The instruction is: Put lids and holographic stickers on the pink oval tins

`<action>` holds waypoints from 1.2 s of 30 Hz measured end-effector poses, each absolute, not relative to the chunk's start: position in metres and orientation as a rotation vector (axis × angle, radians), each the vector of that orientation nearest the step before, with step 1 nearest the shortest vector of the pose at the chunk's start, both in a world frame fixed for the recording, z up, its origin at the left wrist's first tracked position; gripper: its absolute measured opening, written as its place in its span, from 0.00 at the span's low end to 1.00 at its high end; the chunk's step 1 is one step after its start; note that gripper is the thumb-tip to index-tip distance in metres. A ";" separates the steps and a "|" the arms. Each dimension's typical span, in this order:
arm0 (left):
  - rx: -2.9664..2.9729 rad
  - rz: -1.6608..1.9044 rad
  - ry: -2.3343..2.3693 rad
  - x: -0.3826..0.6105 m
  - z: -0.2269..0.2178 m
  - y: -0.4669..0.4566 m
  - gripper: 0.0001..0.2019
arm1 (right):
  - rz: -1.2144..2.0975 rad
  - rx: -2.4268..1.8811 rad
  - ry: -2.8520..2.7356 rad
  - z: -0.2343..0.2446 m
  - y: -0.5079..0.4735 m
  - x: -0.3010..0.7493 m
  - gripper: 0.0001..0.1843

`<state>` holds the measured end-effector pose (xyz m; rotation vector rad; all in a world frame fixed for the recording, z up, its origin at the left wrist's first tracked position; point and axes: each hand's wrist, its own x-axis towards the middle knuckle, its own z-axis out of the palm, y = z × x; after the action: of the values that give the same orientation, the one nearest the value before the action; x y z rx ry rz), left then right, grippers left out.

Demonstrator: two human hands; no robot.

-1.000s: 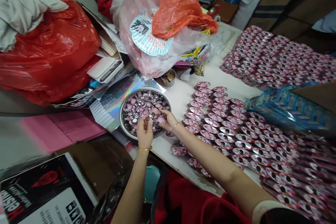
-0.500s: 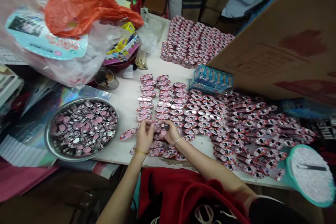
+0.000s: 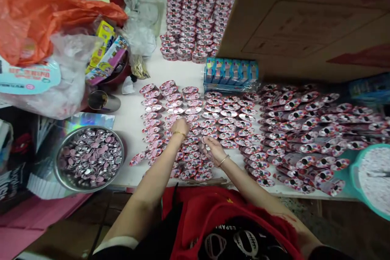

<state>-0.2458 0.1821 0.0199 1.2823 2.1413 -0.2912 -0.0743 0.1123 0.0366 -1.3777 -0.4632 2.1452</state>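
Rows of pink-and-silver round pin badges (image 3: pixel 195 120) lie overlapping on the white table (image 3: pixel 131 130), mostly in pairs. My left hand (image 3: pixel 180 126) rests palm down on the rows, with a gold bracelet on its wrist and its fingers hidden. My right hand (image 3: pixel 215 149) lies a little nearer to me, fingertips among the badges, with a thin bangle above it. A steel bowl (image 3: pixel 89 158) full of loose badges stands to the left of both hands. Whether either hand holds a badge is hidden.
Further badge rows (image 3: pixel 195 24) stand at the back and more lie to the right (image 3: pixel 304 138). Blue-and-white packs (image 3: pixel 230 74) sit between them under a cardboard sheet (image 3: pixel 304 20). Plastic bags (image 3: pixel 36 20) heap on the left; a teal basin (image 3: pixel 373 178) stands at the right.
My hands have moved from the bowl onto the badge rows and now lie further apart. The view has swung right, so the bowl sits further left and the cardboard sheet shows more.
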 end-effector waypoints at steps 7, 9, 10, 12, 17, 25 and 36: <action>1.269 -0.445 2.111 -0.248 0.010 0.195 0.20 | 1.961 -1.565 -0.568 0.018 0.118 -0.089 0.22; 1.278 -0.452 2.116 -0.247 0.012 0.194 0.19 | 1.909 -1.587 -0.612 0.015 0.121 -0.092 0.22; 1.284 -0.415 2.126 -0.246 0.013 0.190 0.18 | 1.889 -1.589 -0.618 0.014 0.123 -0.093 0.22; 1.287 -0.178 2.116 -0.241 0.016 0.175 0.15 | 1.873 -1.582 -0.598 0.012 0.126 -0.094 0.22; 0.948 0.712 1.722 -0.217 0.017 0.115 0.13 | 1.909 -1.521 -0.553 0.010 0.121 -0.096 0.23; 0.892 0.659 1.994 -0.222 0.014 0.116 0.01 | 2.152 -1.263 -0.378 0.014 0.111 -0.084 0.13; 1.331 -0.497 2.132 -0.224 0.027 0.154 0.16 | 2.180 -1.272 -0.402 0.009 0.106 -0.064 0.17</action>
<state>-0.2238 0.1542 0.0265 1.3311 2.1321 -0.4971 -0.0638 0.1056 0.0094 -1.2725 -0.4024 2.1803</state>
